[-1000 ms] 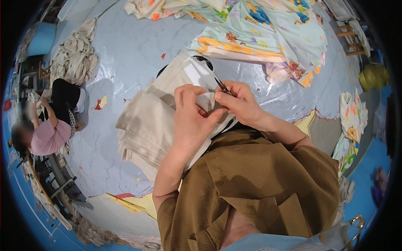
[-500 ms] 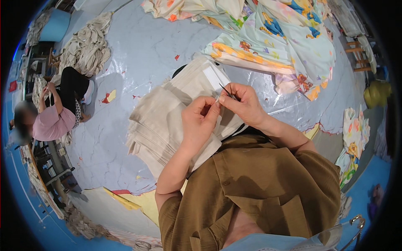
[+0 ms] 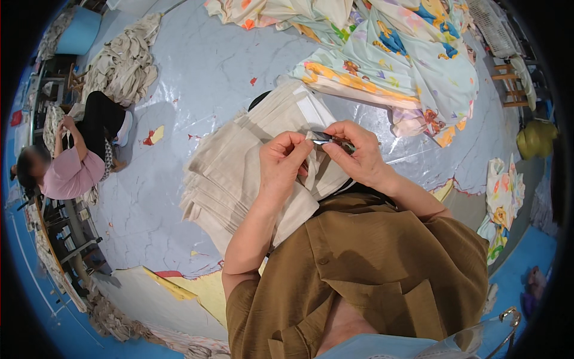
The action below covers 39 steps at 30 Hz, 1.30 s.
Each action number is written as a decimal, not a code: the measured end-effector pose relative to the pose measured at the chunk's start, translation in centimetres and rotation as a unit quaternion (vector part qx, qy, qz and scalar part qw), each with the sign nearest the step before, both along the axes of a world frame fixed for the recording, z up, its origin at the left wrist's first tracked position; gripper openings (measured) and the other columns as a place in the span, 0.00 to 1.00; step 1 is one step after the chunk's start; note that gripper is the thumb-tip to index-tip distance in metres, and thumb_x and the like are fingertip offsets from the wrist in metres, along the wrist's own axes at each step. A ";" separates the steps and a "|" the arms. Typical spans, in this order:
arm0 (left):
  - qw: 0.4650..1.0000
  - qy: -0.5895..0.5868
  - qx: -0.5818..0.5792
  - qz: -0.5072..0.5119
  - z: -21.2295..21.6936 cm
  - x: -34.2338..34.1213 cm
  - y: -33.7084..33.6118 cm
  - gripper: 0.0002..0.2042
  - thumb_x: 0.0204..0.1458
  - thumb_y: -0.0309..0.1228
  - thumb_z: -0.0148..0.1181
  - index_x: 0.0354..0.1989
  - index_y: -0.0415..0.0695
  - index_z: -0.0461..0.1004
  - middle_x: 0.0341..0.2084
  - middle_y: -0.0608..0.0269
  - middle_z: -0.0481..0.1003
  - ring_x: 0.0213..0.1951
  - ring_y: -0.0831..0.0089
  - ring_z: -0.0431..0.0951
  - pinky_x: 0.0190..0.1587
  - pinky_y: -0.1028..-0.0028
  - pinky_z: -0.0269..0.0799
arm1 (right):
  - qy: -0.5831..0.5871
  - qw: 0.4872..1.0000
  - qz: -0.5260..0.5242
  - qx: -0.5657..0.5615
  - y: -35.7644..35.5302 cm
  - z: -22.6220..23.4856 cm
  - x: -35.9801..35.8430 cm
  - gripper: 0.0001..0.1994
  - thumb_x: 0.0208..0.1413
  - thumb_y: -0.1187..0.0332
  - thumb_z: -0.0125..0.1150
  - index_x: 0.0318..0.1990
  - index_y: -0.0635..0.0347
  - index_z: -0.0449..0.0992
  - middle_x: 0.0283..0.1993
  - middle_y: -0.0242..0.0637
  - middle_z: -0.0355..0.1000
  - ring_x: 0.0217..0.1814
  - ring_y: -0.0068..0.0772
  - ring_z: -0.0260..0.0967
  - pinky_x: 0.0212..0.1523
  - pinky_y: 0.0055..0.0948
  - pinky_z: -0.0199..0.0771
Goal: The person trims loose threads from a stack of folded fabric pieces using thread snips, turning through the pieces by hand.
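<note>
A stack of beige cloth pieces (image 3: 230, 158) lies across my lap, with a white strip (image 3: 308, 111) near its far edge. My left hand (image 3: 280, 164) is closed in a pinch on a raised edge of the beige cloth. Opposite it, my right hand (image 3: 362, 158) grips small dark thread snips (image 3: 321, 137). Their blades point left and meet the cloth at my left fingertips. My fingers hide part of the snips and the exact spot where they touch.
Printed pastel fabric (image 3: 382, 66) is heaped at the far right. On the left a person (image 3: 72, 170) in a pink top sits near a beige cloth pile (image 3: 122, 63). A blue bin (image 3: 78, 31) stands far left. Red and yellow scraps dot the grey floor sheet (image 3: 203, 66).
The snips have swung from pointing up and away to lying leftward at the cloth edge. My hands have drawn slightly apart, the left still pinching.
</note>
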<state>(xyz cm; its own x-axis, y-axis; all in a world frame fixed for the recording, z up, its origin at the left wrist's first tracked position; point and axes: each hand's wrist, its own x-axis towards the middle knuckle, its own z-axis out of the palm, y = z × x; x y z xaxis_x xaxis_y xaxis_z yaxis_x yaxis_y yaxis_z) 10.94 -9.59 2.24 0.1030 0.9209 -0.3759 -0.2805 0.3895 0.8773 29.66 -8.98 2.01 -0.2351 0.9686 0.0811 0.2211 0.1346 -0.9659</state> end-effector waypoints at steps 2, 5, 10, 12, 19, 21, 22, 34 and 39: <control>1.000 0.009 -0.004 -0.002 0.0 0.1 0.1 0.04 0.56 0.25 0.61 0.31 0.39 0.77 0.20 0.73 0.72 0.19 0.88 0.68 0.18 0.85 0.62 | -0.048 0.998 -0.004 0.037 0.3 0.1 -0.1 0.11 0.55 0.69 0.67 0.41 0.63 0.75 0.35 0.39 0.76 0.32 0.29 0.76 0.33 0.26 0.76; 1.000 0.012 -0.004 -0.005 -0.1 0.1 0.1 0.04 0.56 0.25 0.61 0.31 0.39 0.77 0.20 0.73 0.72 0.19 0.89 0.68 0.18 0.86 0.62 | -0.076 0.992 -0.006 0.105 0.7 0.0 -0.4 0.11 0.52 0.70 0.69 0.41 0.62 0.76 0.34 0.38 0.75 0.29 0.32 0.76 0.28 0.27 0.76; 1.000 0.012 -0.002 -0.010 -0.1 0.2 0.1 0.04 0.56 0.25 0.61 0.30 0.40 0.77 0.19 0.74 0.72 0.18 0.89 0.67 0.18 0.86 0.62 | -0.097 0.986 -0.006 0.139 1.0 -0.1 -0.3 0.10 0.51 0.70 0.70 0.39 0.60 0.77 0.32 0.37 0.75 0.28 0.34 0.75 0.26 0.28 0.75; 1.000 0.017 0.000 -0.013 -0.2 0.2 0.1 0.04 0.56 0.25 0.61 0.30 0.40 0.77 0.19 0.74 0.72 0.17 0.89 0.67 0.18 0.86 0.62 | -0.098 0.986 -0.007 0.136 0.9 -0.1 -0.2 0.09 0.51 0.70 0.70 0.38 0.60 0.77 0.32 0.37 0.75 0.27 0.34 0.75 0.25 0.28 0.75; 0.999 0.036 -0.002 -0.014 -0.2 0.4 0.1 0.04 0.55 0.25 0.61 0.29 0.40 0.77 0.19 0.74 0.72 0.17 0.89 0.67 0.18 0.86 0.62 | -0.125 0.983 -0.005 0.133 0.8 -0.3 0.2 0.08 0.50 0.70 0.70 0.37 0.59 0.77 0.30 0.37 0.75 0.26 0.34 0.74 0.25 0.27 0.74; 0.999 0.040 -0.003 -0.016 -0.1 0.4 0.1 0.04 0.55 0.25 0.62 0.29 0.40 0.77 0.19 0.74 0.72 0.17 0.89 0.67 0.18 0.86 0.62 | -0.118 0.984 -0.009 0.133 0.8 -0.2 0.2 0.08 0.51 0.71 0.70 0.37 0.60 0.77 0.30 0.37 0.75 0.26 0.33 0.75 0.25 0.27 0.73; 0.999 0.040 -0.004 -0.018 -0.1 0.4 0.1 0.03 0.55 0.24 0.62 0.29 0.41 0.77 0.19 0.74 0.73 0.18 0.89 0.68 0.18 0.85 0.62 | -0.111 0.985 -0.014 0.133 0.8 -0.2 0.2 0.08 0.51 0.71 0.69 0.37 0.60 0.78 0.30 0.38 0.75 0.26 0.32 0.75 0.25 0.26 0.73; 0.998 0.060 0.003 -0.030 0.4 0.9 -0.4 0.05 0.55 0.25 0.63 0.28 0.40 0.76 0.19 0.74 0.72 0.18 0.89 0.68 0.20 0.84 0.62 | 0.091 0.983 -0.044 -0.152 1.3 -0.7 1.0 0.14 0.57 0.65 0.67 0.43 0.67 0.75 0.33 0.27 0.73 0.35 0.12 0.65 0.33 0.16 0.66; 0.957 0.199 0.199 -0.063 0.4 1.7 -1.7 0.03 0.52 0.21 0.64 0.29 0.39 0.75 0.24 0.70 0.74 0.21 0.86 0.71 0.22 0.82 0.65 | 0.044 0.970 0.012 -0.239 1.9 0.2 1.7 0.18 0.58 0.60 0.65 0.46 0.68 0.74 0.33 0.22 0.69 0.33 0.09 0.59 0.33 0.14 0.61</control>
<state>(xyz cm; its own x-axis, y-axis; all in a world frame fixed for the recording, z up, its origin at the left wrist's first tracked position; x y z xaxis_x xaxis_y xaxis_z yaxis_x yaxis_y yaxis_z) 12.69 -11.27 2.62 0.1447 0.9890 -0.0294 0.1335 0.0100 0.9910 31.35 -7.10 2.19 -0.2714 0.8943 -0.3557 0.1379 -0.3297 -0.9340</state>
